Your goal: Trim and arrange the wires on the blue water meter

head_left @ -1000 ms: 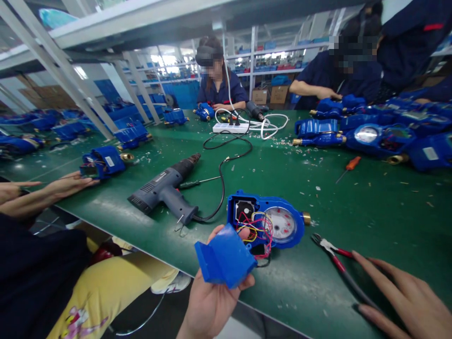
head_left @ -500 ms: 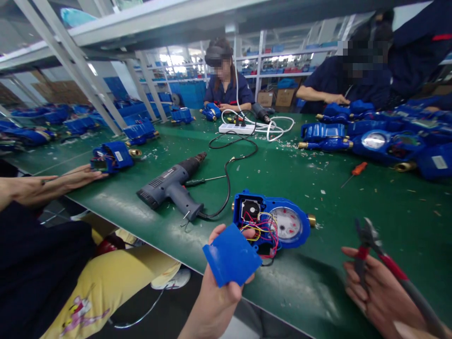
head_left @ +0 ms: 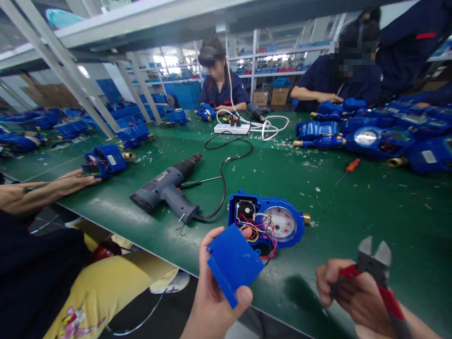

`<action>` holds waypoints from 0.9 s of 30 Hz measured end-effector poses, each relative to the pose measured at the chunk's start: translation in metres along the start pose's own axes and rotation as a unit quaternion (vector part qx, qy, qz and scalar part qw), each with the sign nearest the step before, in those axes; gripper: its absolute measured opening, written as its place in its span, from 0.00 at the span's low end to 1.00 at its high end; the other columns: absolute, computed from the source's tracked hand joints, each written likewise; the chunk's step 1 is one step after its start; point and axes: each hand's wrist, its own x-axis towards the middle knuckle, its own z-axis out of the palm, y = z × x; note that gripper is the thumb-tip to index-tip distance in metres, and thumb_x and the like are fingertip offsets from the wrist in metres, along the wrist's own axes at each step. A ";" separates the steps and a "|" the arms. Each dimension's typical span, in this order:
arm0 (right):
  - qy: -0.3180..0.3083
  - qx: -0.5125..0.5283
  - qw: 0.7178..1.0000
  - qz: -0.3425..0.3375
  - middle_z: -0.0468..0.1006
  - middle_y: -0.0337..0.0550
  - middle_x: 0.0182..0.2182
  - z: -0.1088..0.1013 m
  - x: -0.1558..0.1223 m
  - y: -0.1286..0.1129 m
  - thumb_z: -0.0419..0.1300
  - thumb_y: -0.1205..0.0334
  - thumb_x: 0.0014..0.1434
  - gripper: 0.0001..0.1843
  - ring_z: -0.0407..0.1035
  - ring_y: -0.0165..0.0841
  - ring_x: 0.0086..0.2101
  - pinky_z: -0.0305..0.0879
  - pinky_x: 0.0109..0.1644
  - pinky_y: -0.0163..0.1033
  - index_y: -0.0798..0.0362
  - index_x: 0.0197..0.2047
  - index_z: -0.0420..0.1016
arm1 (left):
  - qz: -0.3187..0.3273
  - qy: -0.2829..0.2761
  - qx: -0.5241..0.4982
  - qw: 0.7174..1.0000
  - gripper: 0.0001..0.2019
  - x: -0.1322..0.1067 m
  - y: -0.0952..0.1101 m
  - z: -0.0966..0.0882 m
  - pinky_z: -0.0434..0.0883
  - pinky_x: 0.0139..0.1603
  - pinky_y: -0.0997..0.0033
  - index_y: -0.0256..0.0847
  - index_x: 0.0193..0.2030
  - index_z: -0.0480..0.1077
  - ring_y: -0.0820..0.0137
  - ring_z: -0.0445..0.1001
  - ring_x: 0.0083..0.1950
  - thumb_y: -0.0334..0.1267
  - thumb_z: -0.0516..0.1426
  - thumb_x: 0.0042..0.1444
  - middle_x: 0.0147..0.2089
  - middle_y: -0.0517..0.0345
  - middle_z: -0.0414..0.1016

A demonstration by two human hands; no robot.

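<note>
The left hand (head_left: 215, 301) pinches a blue plastic cover (head_left: 233, 263) between thumb and fingertips, holding it over the near edge of the green table (head_left: 353, 207); the cover is tilted, one corner pointing down toward the person, its flat face turned up. To the right of the cover, the right hand (head_left: 353, 296) is curled tight around the red handles of side cutters (head_left: 375, 263), whose long axis runs up and slightly left, nose pointing away from the person; the jaws seem slightly parted, though the view is too distorted at this edge to be sure. Just beyond the cover lies an opened blue water meter (head_left: 268, 223) with coloured wires spilling out, its brass ends pointing left and right. Farther left of the meter, a grey power drill (head_left: 165, 188) lies on its side, bit pointing away to the right. At the table's left edge a co-worker's hands (head_left: 42, 190) rest flat near another blue meter (head_left: 104, 161).
</note>
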 end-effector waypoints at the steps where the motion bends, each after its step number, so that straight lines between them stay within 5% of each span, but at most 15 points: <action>1: -0.005 -0.017 1.000 0.015 0.76 0.47 0.43 -0.003 0.002 -0.006 0.49 0.64 0.63 0.28 0.75 0.41 0.39 0.74 0.36 0.38 0.42 0.65 0.50 | 0.002 0.016 0.008 1.000 0.34 0.000 0.001 0.002 0.75 0.52 0.67 0.56 0.60 0.54 0.62 0.77 0.52 0.45 0.67 0.50 0.60 0.54 0.72; 3: 0.023 -0.060 0.998 0.017 0.73 0.49 0.48 -0.012 0.013 -0.021 0.52 0.57 0.64 0.23 0.73 0.42 0.44 0.75 0.38 0.38 0.45 0.62 0.55 | 0.003 0.043 0.016 0.999 0.35 -0.001 0.003 0.006 0.75 0.52 0.68 0.55 0.60 0.55 0.60 0.76 0.54 0.45 0.68 0.49 0.59 0.53 0.73; 6: 0.037 -0.111 0.992 -0.053 0.74 0.49 0.42 -0.023 0.043 -0.043 0.55 0.50 0.63 0.19 0.72 0.39 0.40 0.75 0.36 0.37 0.51 0.52 0.64 | 0.000 0.055 0.014 0.998 0.36 -0.003 0.005 0.012 0.75 0.53 0.66 0.53 0.60 0.56 0.58 0.75 0.55 0.43 0.69 0.47 0.59 0.51 0.73; 10: 0.020 -0.188 0.976 -0.110 0.72 0.52 0.43 -0.026 0.071 -0.052 0.54 0.54 0.64 0.24 0.67 0.41 0.36 0.74 0.32 0.44 0.53 0.61 0.64 | -0.006 0.074 0.017 0.997 0.35 -0.006 0.008 0.017 0.75 0.53 0.65 0.51 0.60 0.56 0.57 0.75 0.55 0.39 0.68 0.48 0.59 0.49 0.73; 15: 0.008 -0.221 0.963 -0.152 0.69 0.56 0.43 -0.028 0.079 -0.052 0.53 0.58 0.64 0.23 0.64 0.44 0.37 0.74 0.33 0.51 0.51 0.61 0.67 | -0.009 0.100 0.028 0.995 0.34 -0.006 0.012 0.022 0.76 0.52 0.67 0.49 0.59 0.57 0.58 0.77 0.53 0.36 0.68 0.48 0.57 0.48 0.75; 27: -0.006 -0.261 0.948 -0.185 0.71 0.55 0.36 -0.036 0.087 -0.055 0.48 0.55 0.66 0.22 0.69 0.46 0.34 0.71 0.28 0.48 0.52 0.58 0.71 | -0.018 0.132 0.079 0.988 0.32 -0.008 0.013 0.023 0.76 0.51 0.68 0.47 0.58 0.55 0.58 0.77 0.53 0.32 0.65 0.50 0.57 0.46 0.74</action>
